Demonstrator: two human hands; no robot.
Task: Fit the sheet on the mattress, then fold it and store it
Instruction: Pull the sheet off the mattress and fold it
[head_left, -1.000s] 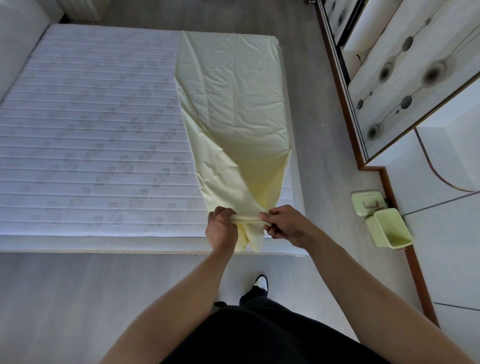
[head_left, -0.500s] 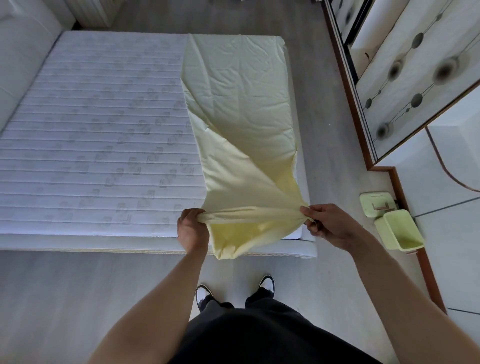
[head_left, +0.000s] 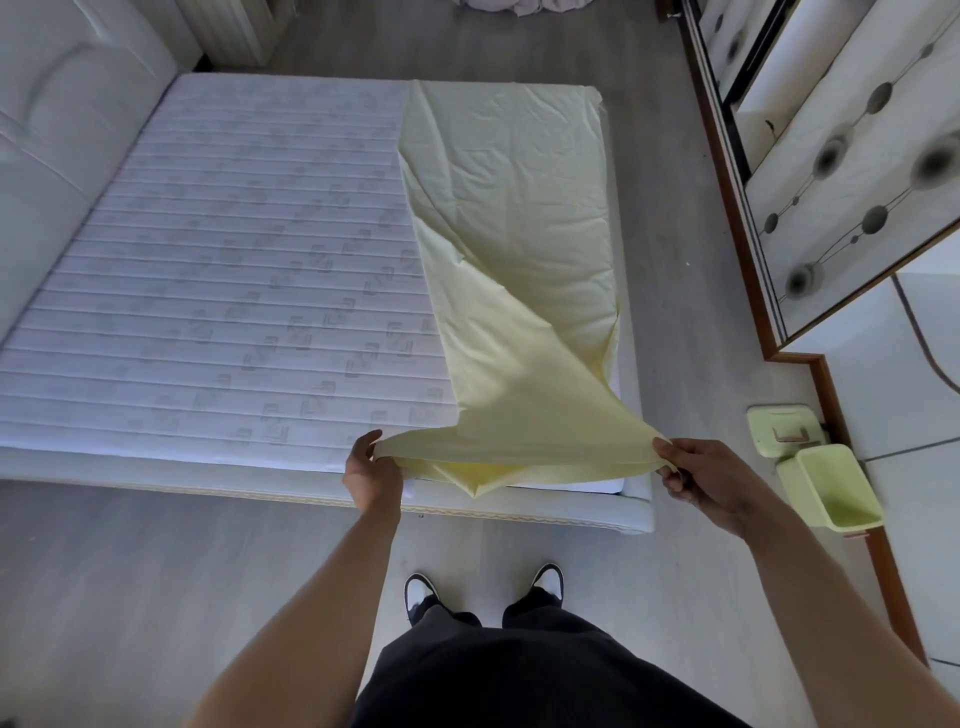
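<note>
A pale yellow sheet (head_left: 509, 208) lies folded in a long strip along the right side of the white quilted mattress (head_left: 234, 270). Its near end is lifted off the mattress and stretched taut between my hands. My left hand (head_left: 373, 475) grips the near edge at the mattress's front edge. My right hand (head_left: 693, 475) pinches the other corner of that edge, just past the mattress's right front corner. A fold of the sheet hangs down between the hands.
A padded headboard (head_left: 62, 156) runs along the left. A wardrobe with patterned sliding doors (head_left: 852, 171) stands on the right. A light green bin (head_left: 831, 493) and its lid (head_left: 784, 428) sit on the floor near my right hand. My shoes (head_left: 483, 587) stand on grey flooring.
My hands have moved apart along the sheet's near edge, from almost touching to wide apart, spreading the bunched end taut. The view has pulled back from the bed.
</note>
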